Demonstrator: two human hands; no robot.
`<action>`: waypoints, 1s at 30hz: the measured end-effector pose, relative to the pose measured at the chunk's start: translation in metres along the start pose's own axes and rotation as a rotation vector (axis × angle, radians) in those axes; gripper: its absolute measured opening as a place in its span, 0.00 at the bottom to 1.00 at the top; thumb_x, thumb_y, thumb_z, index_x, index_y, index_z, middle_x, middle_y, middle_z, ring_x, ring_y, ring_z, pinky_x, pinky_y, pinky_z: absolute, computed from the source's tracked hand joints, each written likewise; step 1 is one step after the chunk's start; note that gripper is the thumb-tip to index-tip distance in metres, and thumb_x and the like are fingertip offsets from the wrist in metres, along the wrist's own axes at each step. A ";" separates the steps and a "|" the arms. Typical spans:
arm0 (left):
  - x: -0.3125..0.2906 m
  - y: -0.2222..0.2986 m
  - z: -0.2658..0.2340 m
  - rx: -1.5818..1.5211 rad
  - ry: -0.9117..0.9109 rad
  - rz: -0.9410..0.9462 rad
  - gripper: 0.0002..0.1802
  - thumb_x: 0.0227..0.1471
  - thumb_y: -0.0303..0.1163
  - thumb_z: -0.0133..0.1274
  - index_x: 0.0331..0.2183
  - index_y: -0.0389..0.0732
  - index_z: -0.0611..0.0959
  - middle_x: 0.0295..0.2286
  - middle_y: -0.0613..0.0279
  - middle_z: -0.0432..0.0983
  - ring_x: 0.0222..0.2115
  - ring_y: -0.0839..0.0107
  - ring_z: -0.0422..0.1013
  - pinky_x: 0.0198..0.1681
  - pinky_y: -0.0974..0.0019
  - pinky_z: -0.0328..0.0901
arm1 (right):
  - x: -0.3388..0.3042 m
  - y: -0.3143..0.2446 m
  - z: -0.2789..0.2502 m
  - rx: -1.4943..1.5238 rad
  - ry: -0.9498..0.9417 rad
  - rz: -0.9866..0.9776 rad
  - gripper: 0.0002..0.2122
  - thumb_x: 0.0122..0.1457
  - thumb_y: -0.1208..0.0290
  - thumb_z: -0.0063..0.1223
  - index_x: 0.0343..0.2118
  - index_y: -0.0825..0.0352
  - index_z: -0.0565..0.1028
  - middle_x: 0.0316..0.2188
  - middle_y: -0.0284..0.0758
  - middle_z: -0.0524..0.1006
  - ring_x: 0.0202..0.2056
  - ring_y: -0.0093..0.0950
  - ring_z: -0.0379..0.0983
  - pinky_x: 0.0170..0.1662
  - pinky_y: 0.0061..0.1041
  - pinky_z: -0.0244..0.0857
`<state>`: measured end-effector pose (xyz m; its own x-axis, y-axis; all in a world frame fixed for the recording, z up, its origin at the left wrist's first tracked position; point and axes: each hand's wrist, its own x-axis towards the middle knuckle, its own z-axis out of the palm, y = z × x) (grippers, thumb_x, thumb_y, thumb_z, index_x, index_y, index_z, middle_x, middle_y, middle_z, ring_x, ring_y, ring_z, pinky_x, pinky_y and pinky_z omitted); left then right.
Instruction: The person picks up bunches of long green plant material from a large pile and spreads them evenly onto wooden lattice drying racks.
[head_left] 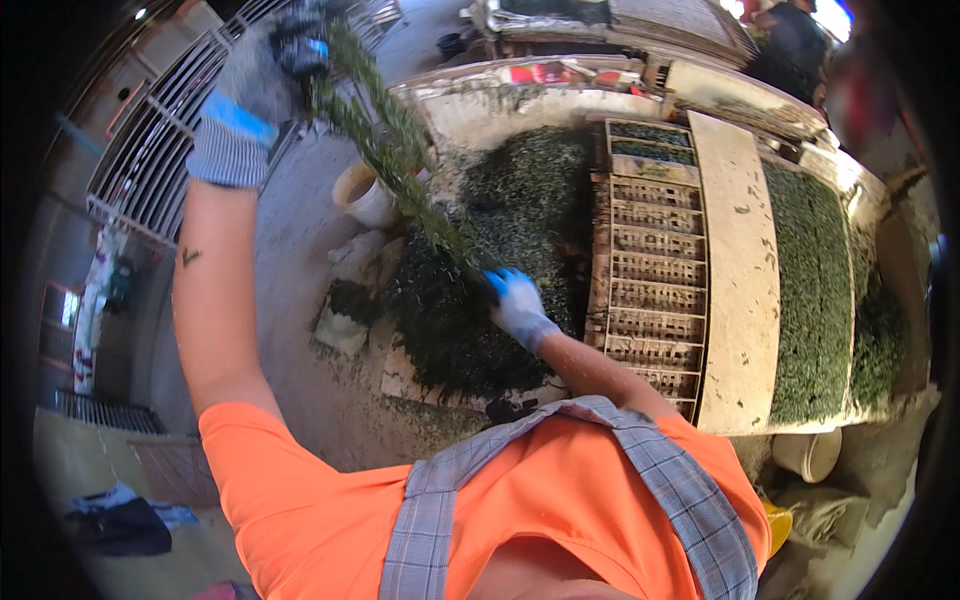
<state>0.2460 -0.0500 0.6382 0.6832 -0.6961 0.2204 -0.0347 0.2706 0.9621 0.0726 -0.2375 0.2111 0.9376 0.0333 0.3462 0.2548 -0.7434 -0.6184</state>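
My left hand (262,85), in a grey and blue work glove with a striped cuff, is raised high at the upper left. Its dark-stained fingers are smeared by motion but appear closed round the upper end of a long bunch of green leafy strands (385,140). The bunch slants down to the right, stretched between my two hands. My right hand (522,308), gloved in grey with blue fingers, is at the lower end, its fingers closed on the strands. Under it spreads a big dark green heap of cut leafy material (450,335).
Right of the heap stands a slatted wooden frame (655,265), with a pale board (740,270) and a bed of chopped greens (812,290) beyond. A white bucket (368,200) stands left of the heap. Metal racks (150,130) line the left. Another person (790,45) is at the far right.
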 end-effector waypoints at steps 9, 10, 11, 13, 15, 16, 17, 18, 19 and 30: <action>-0.018 -0.051 0.057 -0.006 0.147 -0.028 0.19 0.63 0.34 0.40 0.51 0.35 0.71 0.28 0.63 0.75 0.18 0.81 0.66 0.22 0.78 0.66 | 0.083 0.060 -0.069 -0.375 -0.154 -0.344 0.07 0.54 0.69 0.51 0.30 0.63 0.79 0.30 0.38 0.80 0.37 0.32 0.76 0.49 0.32 0.65; -0.024 -0.062 0.068 0.013 0.191 -0.080 0.20 0.63 0.35 0.39 0.52 0.35 0.71 0.28 0.64 0.76 0.17 0.82 0.65 0.20 0.79 0.65 | 0.117 0.039 -0.099 -0.656 0.195 -0.605 0.08 0.56 0.71 0.51 0.38 0.60 0.79 0.30 0.34 0.80 0.41 0.28 0.75 0.58 0.32 0.59; -0.036 -0.068 0.068 -0.063 0.153 -0.178 0.20 0.63 0.35 0.40 0.53 0.35 0.70 0.28 0.64 0.75 0.17 0.82 0.65 0.20 0.79 0.65 | 0.138 -0.016 -0.122 -0.876 0.149 -0.657 0.10 0.57 0.72 0.50 0.41 0.59 0.78 0.29 0.33 0.80 0.41 0.26 0.75 0.60 0.32 0.56; -0.047 -0.082 0.057 -0.219 0.042 -0.316 0.20 0.63 0.35 0.40 0.53 0.36 0.70 0.27 0.65 0.75 0.16 0.83 0.64 0.18 0.79 0.63 | 0.159 -0.100 -0.150 -0.725 -0.087 -0.532 0.12 0.58 0.74 0.48 0.44 0.59 0.76 0.28 0.31 0.79 0.39 0.26 0.75 0.61 0.32 0.55; -0.043 -0.083 0.031 -0.358 -0.107 -0.376 0.20 0.63 0.35 0.40 0.52 0.35 0.70 0.27 0.66 0.75 0.16 0.84 0.63 0.18 0.79 0.62 | 0.162 -0.136 -0.140 0.490 -0.167 0.042 0.11 0.58 0.75 0.47 0.43 0.59 0.76 0.28 0.29 0.80 0.35 0.28 0.76 0.57 0.31 0.60; -0.036 -0.073 0.021 -0.393 -0.162 -0.359 0.21 0.63 0.33 0.39 0.55 0.35 0.68 0.28 0.66 0.75 0.16 0.84 0.62 0.17 0.79 0.60 | 0.164 -0.108 -0.107 -0.268 -0.336 -0.242 0.11 0.56 0.70 0.49 0.41 0.61 0.76 0.30 0.34 0.80 0.35 0.34 0.77 0.50 0.32 0.65; -0.028 -0.065 0.011 -0.430 -0.216 -0.347 0.22 0.64 0.31 0.37 0.57 0.34 0.66 0.29 0.66 0.76 0.16 0.84 0.61 0.17 0.79 0.58 | 0.167 -0.080 -0.075 -0.956 -0.319 -0.632 0.13 0.55 0.65 0.51 0.40 0.64 0.76 0.33 0.39 0.81 0.36 0.39 0.77 0.43 0.34 0.71; -0.043 -0.055 -0.012 -0.225 -0.003 -0.247 0.22 0.63 0.31 0.38 0.57 0.33 0.66 0.30 0.64 0.76 0.17 0.83 0.63 0.18 0.79 0.59 | 0.143 -0.069 -0.050 -0.469 -0.418 -0.198 0.14 0.54 0.64 0.50 0.40 0.65 0.76 0.34 0.42 0.80 0.39 0.40 0.77 0.43 0.36 0.70; -0.056 -0.050 -0.037 -0.345 -0.063 -0.184 0.22 0.63 0.31 0.39 0.55 0.32 0.67 0.32 0.62 0.77 0.19 0.81 0.66 0.20 0.78 0.62 | 0.117 -0.054 -0.032 0.025 -0.306 0.210 0.15 0.53 0.63 0.50 0.40 0.66 0.76 0.35 0.44 0.80 0.41 0.42 0.76 0.44 0.39 0.70; -0.093 -0.117 -0.039 -0.302 0.233 -0.116 0.18 0.63 0.32 0.38 0.48 0.30 0.72 0.34 0.60 0.76 0.22 0.82 0.65 0.26 0.78 0.65 | 0.087 -0.027 -0.081 -0.171 -0.335 -0.038 0.15 0.51 0.64 0.55 0.39 0.67 0.78 0.31 0.46 0.79 0.35 0.39 0.79 0.38 0.35 0.73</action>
<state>0.2147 0.0088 0.4992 0.8183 -0.5736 0.0371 0.2448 0.4062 0.8804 0.1284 -0.2681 0.3151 0.9609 0.2586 0.0988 0.2740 -0.8372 -0.4732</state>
